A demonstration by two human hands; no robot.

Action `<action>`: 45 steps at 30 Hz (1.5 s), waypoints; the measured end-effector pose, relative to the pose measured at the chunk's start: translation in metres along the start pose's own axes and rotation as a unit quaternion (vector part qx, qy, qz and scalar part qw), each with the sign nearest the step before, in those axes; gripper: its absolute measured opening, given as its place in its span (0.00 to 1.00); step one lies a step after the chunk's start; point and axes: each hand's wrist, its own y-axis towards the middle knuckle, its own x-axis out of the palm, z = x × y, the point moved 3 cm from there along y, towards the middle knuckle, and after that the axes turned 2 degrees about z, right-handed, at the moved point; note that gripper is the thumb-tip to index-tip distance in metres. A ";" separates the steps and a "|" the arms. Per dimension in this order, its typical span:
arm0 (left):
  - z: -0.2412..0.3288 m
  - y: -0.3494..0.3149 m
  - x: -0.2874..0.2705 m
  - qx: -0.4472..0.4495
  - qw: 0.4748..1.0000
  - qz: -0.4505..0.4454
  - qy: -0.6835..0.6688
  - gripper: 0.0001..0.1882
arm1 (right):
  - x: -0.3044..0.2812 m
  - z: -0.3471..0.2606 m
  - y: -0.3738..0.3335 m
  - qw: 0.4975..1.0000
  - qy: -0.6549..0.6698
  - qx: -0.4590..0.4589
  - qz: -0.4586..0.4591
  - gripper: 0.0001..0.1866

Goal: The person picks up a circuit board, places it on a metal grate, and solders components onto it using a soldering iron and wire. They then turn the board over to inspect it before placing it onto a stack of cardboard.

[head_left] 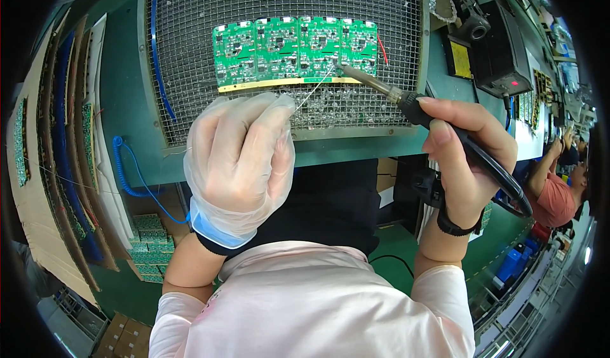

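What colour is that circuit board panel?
The panel is green with a mostly yellow strip along its near edge, seen in the head view.

The circuit boards (296, 50) looked glossy, the mesh (394, 15) rough metal. The glove (235, 151) was wrinkled, translucent plastic, the wire (312, 91) shiny metal. The soldering iron (416, 109) had a smooth, glossy plastic handle (488, 160) and a dull metal barrel (370, 81). The shirt (311, 301) was smooth cloth, the tan sheet (47, 243) matt cardboard.
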 end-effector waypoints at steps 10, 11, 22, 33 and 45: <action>0.005 -0.002 -0.003 -0.018 1.000 -0.003 0.014 0.18 | 0.006 -0.022 0.007 0.996 -0.078 -0.048 -0.002 0.08; 0.005 -0.002 -0.004 -0.023 1.000 -0.005 0.018 0.19 | 0.007 -0.023 0.007 0.996 -0.077 -0.049 -0.002 0.08; 0.002 -0.005 -0.003 -0.025 1.000 0.016 0.007 0.22 | -0.003 -0.016 0.000 0.991 -0.059 -0.076 0.094 0.10; 0.000 -0.005 -0.004 -0.021 1.000 0.014 0.003 0.21 | -0.036 0.045 0.002 0.965 -0.095 -0.056 0.237 0.11; 0.000 -0.005 -0.003 -0.031 0.999 0.009 -0.004 0.19 | -0.003 -0.008 0.005 0.998 -0.047 -0.029 -0.030 0.11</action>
